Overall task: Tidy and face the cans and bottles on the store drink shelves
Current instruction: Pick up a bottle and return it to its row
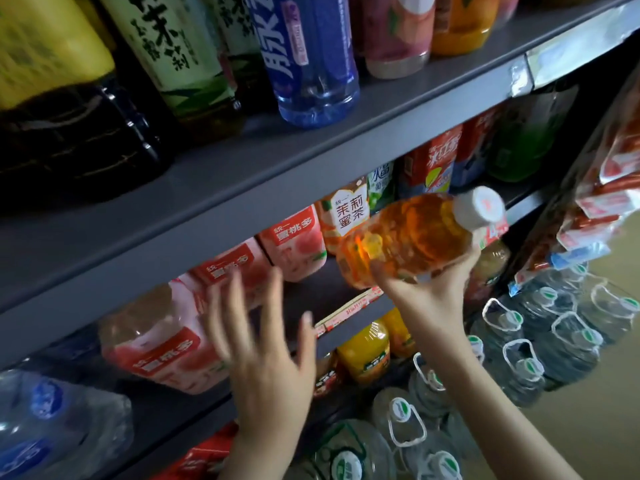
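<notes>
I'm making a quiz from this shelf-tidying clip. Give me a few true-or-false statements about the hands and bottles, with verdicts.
1. The right hand holds the amber bottle. True.
2. The amber bottle stands upright on a shelf. False: it is tipped on its side in the air, with its white cap toward the right.
3. The left hand grips a pink bottle. False: its fingers are spread and hold nothing.
4. A blue bottle stands on the upper shelf. True.

Shop drinks aisle, grey shelves [311,157] of bottles, shelf-edge price tags [349,311]
</notes>
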Demonstrator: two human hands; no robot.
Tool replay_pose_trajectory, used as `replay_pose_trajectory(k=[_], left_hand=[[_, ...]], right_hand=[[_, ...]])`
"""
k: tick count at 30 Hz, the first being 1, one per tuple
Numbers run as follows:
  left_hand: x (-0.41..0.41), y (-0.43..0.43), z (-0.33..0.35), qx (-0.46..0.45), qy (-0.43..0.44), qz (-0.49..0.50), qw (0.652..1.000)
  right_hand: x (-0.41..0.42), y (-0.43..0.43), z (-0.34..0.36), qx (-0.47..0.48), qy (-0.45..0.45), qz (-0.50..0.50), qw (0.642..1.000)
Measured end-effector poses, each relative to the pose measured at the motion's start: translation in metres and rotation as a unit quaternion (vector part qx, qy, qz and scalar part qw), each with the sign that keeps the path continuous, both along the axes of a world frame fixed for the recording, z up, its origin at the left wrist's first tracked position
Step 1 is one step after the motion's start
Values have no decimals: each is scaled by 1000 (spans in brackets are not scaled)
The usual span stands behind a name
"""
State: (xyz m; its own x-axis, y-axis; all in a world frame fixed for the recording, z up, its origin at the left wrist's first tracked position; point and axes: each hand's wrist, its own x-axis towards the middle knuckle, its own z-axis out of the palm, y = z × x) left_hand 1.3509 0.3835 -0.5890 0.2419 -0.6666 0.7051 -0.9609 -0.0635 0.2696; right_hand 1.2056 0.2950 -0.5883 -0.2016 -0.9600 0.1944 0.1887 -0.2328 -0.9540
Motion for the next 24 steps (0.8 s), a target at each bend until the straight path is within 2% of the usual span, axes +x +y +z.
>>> replay_pose_trajectory(k=[1,3,6,9,13,16,17,20,24], left_hand=[[8,3,-7,0,-21,64,998],[16,-2,-19,43,-46,129,990],[13,-21,-21,102,-80,134,982],[10,-31,-14,131,-71,155,977],[13,-20,-7,157,-45,189,968],[11,-2,-5,175,-16,208,962],[11,3,-4,186,-5,215,959],[17,18,4,260,8,217,941],[13,45,31,359,24,193,913]], right_hand=[[3,-11,-3,-8,7,16,1000],[8,-29,-11,0,42,46,998],[17,-42,-15,-2,125,46,991],[23,-51,-6,3,216,44,975],[25,-61,8,52,276,76,957],[23,-61,12,36,291,72,953],[20,-58,12,31,321,71,944],[12,-33,18,32,408,60,910],[6,35,47,41,430,134,892]])
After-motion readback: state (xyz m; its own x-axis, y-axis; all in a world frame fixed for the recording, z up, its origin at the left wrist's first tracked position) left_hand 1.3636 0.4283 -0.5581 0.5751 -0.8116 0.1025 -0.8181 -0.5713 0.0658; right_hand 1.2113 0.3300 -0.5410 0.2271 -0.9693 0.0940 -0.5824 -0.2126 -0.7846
